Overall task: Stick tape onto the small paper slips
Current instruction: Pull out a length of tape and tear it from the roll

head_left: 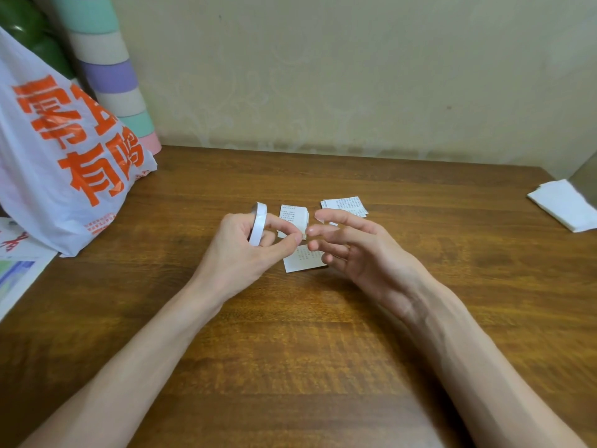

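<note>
White tape roll (258,223) upright, edge-on, ringing left hand (239,250) finger.

Single view, head-worn, wide-angle. Looking forward and down over the wooden worktop (323,367), facing the pale wall (355,76) at its far edge. Close range: forearms (155,350) entering from both bottom corners, left hand (239,247) and right hand (361,250) near frame centre. White bag (58,150) cut by left margin, folded white paper (563,205) by right. Far edge running slightly tilted, lower at right.
</note>
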Available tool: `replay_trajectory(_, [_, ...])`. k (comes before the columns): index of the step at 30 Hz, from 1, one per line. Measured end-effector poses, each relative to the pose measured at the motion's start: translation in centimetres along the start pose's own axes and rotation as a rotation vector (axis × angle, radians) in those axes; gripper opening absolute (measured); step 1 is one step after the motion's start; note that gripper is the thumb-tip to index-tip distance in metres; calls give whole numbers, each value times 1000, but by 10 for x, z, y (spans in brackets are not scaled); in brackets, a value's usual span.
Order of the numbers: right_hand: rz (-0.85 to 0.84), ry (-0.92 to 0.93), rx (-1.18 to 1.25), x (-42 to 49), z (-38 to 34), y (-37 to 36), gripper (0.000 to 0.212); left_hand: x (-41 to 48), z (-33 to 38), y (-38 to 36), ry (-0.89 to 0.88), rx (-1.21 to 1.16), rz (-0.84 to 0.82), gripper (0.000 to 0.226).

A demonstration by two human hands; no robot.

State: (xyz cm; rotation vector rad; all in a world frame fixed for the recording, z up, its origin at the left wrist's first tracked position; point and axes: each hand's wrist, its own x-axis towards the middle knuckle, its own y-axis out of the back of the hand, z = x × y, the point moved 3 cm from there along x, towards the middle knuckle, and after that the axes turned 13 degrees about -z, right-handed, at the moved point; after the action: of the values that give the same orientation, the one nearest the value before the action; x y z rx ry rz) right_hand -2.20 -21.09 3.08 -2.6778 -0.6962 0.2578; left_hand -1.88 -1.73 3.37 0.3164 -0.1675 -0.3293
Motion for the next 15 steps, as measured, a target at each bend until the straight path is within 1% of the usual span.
replay_trajectory(4, [-5, 0, 4, 0, 0, 0, 26, 0, -1, 0, 26, -18, -4, 5])
replay_trajectory(7, [-10, -1, 4, -1, 0, -1, 27, 1, -2, 0, 24, -30, -31, 11])
replay_trajectory(15, [-17, 1, -14, -1, 1, 0, 26, 1, -2, -1, 41, -26, 8, 8])
